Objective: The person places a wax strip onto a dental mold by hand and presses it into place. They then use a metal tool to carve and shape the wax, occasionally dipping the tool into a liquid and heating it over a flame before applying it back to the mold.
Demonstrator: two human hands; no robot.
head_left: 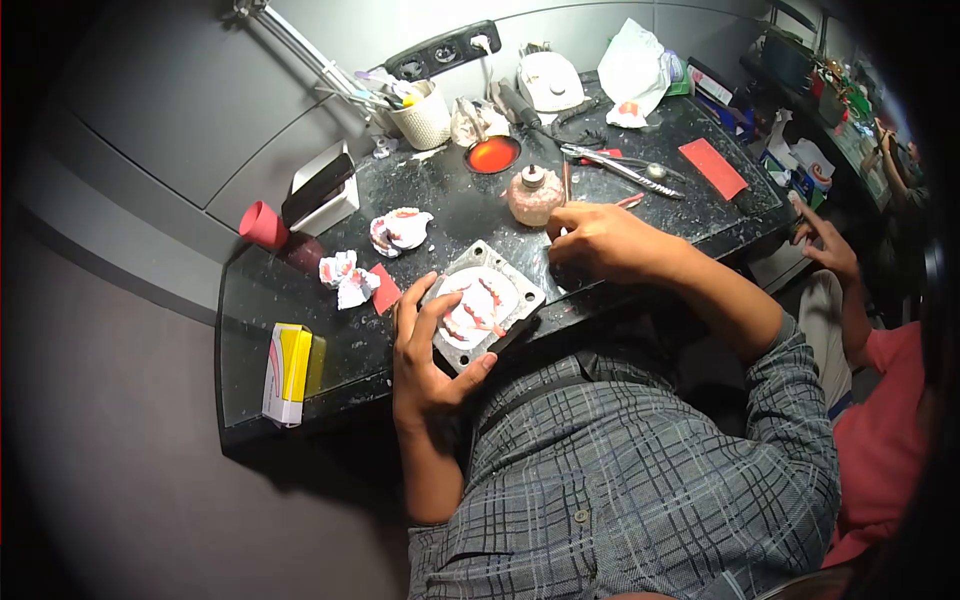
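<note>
My left hand grips a square metal dental flask at the desk's front edge, fingers on its far side and thumb on its near side. White plaster with red and pink arch-shaped parts fills the flask, which has round holes at its corners. My right hand is closed over the desk edge, right of the flask; what its fingers hold, if anything, is hidden. Just beyond it stands a round glass spirit lamp. A thin tool with a reddish handle shows behind this hand.
Crumpled white pieces with red stains and a red wax sheet lie left. A yellow and white box stands near the left edge. Behind are a glowing orange dish, metal tongs and a red sheet. A co-worker's hand is at right.
</note>
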